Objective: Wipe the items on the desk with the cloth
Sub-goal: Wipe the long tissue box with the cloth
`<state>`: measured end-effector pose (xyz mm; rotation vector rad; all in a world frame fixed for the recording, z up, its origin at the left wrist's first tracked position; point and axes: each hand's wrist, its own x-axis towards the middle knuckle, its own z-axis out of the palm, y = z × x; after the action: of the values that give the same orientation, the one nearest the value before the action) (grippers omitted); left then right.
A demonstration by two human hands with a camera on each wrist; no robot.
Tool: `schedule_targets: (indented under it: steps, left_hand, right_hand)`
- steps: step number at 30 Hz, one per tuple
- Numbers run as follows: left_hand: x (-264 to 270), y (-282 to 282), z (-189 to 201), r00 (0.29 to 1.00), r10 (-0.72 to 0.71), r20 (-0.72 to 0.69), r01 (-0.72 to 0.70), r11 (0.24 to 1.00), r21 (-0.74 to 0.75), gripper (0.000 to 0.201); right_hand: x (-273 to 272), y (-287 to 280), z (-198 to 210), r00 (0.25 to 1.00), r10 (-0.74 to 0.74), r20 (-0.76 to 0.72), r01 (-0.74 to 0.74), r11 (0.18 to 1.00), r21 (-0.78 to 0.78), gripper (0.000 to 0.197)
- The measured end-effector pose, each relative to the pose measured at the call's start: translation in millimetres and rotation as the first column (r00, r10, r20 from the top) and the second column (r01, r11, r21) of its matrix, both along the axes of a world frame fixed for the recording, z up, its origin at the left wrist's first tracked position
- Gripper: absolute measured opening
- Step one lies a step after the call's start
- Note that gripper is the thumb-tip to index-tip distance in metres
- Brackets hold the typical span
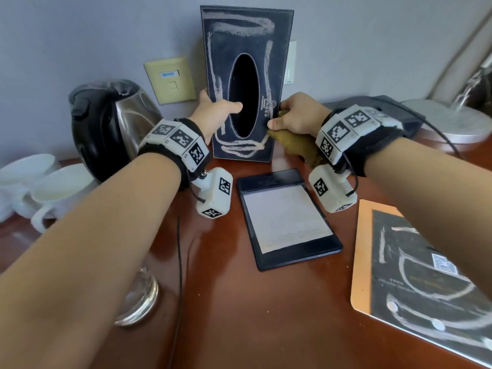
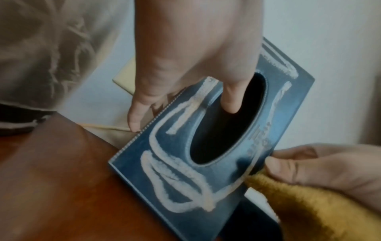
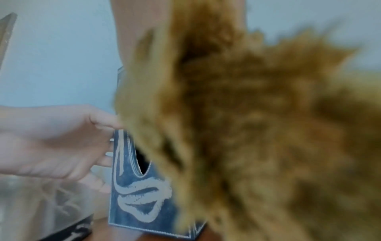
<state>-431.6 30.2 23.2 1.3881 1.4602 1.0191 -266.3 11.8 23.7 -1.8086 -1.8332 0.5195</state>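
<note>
A dark blue tissue box (image 1: pixel 239 35) with white chalky smears stands on end at the back of the brown desk (image 1: pixel 266 302). My left hand (image 1: pixel 221 102) grips the box's left edge, thumb hooked into the oval opening. The left wrist view shows that hand (image 2: pixel 181 97) and the box (image 2: pixel 175 171) close up. My right hand (image 1: pixel 279 115) holds a mustard-yellow cloth (image 1: pixel 300 147) in its curled fingers, with the thumb pressed on the box's lower right edge. In the right wrist view the cloth (image 3: pixel 247 130) hides most of the box (image 3: pixel 132 203).
A steel kettle (image 1: pixel 106 123) and white cups (image 1: pixel 40 187) stand at the left. A dark notepad holder (image 1: pixel 287 219) lies in front of the box. A black chalk-marked booklet (image 1: pixel 426 275) lies at the right, a white lamp base (image 1: pixel 452 121) at the back right, a glass (image 1: pixel 141 296) under my left forearm.
</note>
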Motion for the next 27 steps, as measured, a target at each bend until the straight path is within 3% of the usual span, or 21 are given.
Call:
schedule_targets:
  steps: [7, 12, 17, 23, 24, 27]
  left_hand:
    - [-1, -40, 47, 0.996, -0.044, -0.074, 0.049, 0.997, 0.062, 0.07]
    - [-6, -81, 83, 0.999, -0.043, -0.029, 0.046, 0.992, 0.119, 0.054]
    - [-17, -123, 98, 0.982, -0.169, -0.086, 0.174, 0.983, 0.062, 0.045]
    - [-22, -172, 87, 0.9, -0.405, -0.162, 0.401, 0.914, -0.063, 0.051]
    - [-20, -180, 84, 0.884, -0.432, -0.181, 0.422, 0.902, -0.092, 0.056]
    - [-13, -200, 77, 0.855, -0.466, -0.227, 0.443, 0.885, -0.147, 0.098]
  right_hand:
    - [3, -39, 24, 0.994, -0.004, -0.108, 0.018, 0.992, 0.129, 0.029]
    - [3, -74, 56, 0.979, -0.125, -0.158, 0.167, 0.944, 0.284, 0.03]
    - [15, -122, 84, 0.986, -0.11, -0.122, 0.142, 0.944, 0.297, 0.027]
    - [32, -185, 99, 0.997, -0.081, 0.004, 0.077, 0.961, 0.267, 0.03]
    - [34, -192, 99, 0.996, -0.086, 0.023, 0.077, 0.964, 0.253, 0.032]
    - [37, -209, 86, 0.992, -0.099, 0.072, 0.083, 0.976, 0.201, 0.033]
